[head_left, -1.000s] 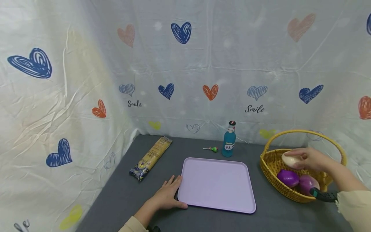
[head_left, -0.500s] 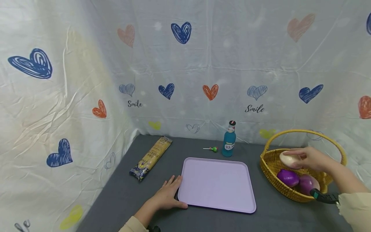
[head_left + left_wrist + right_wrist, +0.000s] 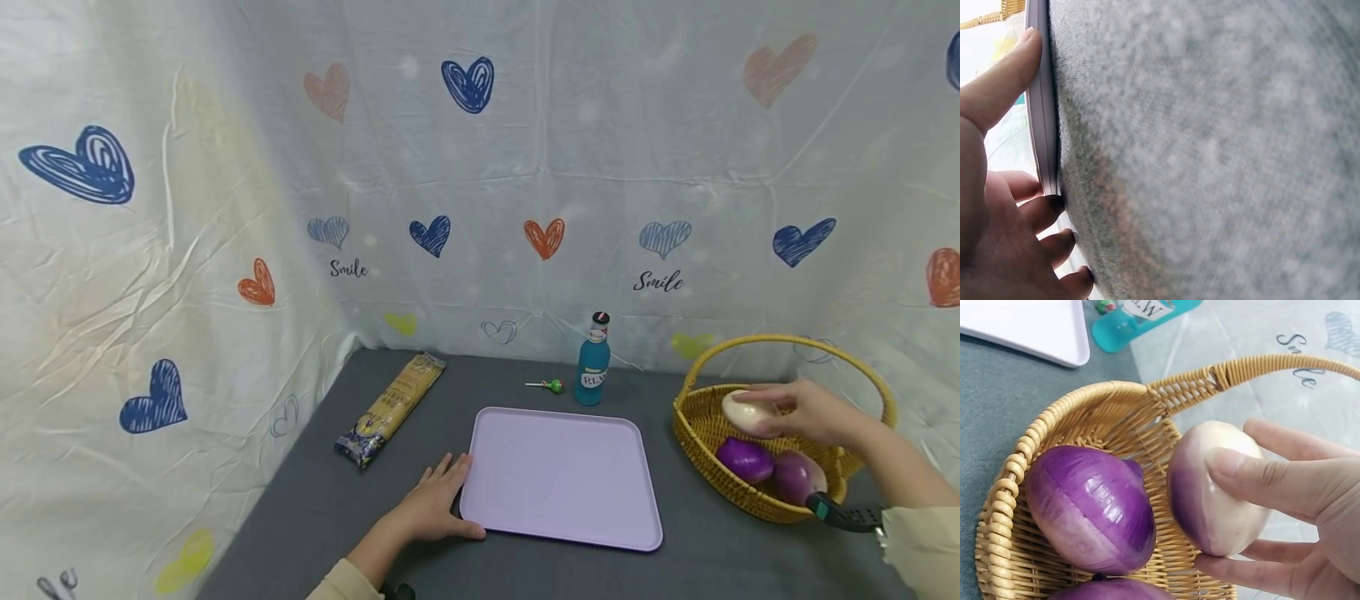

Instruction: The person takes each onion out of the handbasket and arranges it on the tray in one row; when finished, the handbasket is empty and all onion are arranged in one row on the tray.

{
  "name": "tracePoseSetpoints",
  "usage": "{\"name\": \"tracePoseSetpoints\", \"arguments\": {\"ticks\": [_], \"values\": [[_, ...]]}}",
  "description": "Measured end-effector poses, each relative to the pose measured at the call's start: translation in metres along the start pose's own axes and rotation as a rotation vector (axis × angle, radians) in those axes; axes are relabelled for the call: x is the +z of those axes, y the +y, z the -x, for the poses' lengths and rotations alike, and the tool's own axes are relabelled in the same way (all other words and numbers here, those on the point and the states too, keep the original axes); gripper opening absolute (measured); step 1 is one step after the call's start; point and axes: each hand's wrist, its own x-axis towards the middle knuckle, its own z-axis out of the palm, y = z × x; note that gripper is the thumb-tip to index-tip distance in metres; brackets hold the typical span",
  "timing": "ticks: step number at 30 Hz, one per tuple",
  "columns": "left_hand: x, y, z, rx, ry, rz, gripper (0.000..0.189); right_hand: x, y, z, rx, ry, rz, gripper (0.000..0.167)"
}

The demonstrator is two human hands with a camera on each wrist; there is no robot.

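Holding a pale onion at the fingertips, over the basket

The right hand [image 3: 813, 411] grasps the pale onion [image 3: 742, 408] between thumb and fingers. In the right wrist view the thumb lies across the onion's near face, with fingers on the opposite side. The onion sits forward of the palm, a visible gap between the two; its purple-tinted end faces away from the hand. In the head view it shows to the left of the knuckles.

Location of the held item: within the arch of the handle of the wicker basket [image 3: 1002, 531], above the opening. Contact between onion and basket wall cannot be determined. Below it, inside the basket, rest a bright purple onion [image 3: 744, 460] and a mauve onion [image 3: 797, 477], side by side.

The left hand [image 3: 435, 504] grasps nothing. It lies spread at the near left corner of the lilac tray [image 3: 558, 483], thumb against the near edge, fingers along the left edge. The pale onion is well apart from this hand, across the tray.

Behind the tray, a blue bottle [image 3: 592, 367] stands upright with a lollipop [image 3: 555, 386] lying near it. A yellow packet [image 3: 393, 408] lies diagonally to the left.
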Motion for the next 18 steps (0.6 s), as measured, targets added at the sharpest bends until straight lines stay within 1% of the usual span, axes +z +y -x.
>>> {"name": "tracePoseSetpoints", "arguments": {"ticks": [6, 12, 18], "values": [[0.001, -0.002, -0.002, -0.012, -0.005, 0.003, 0.12, 0.0, -0.001, 0.002, -0.014, 0.015, 0.005, 0.05], [0.0, -0.001, -0.003, -0.008, -0.002, -0.002, 0.12, 0.001, -0.005, 0.004, -0.029, 0.013, 0.032, 0.048], [-0.001, 0.0, -0.001, -0.006, -0.006, -0.001, 0.119, 0.003, -0.012, 0.002, -0.033, 0.003, -0.004, 0.048]]}}
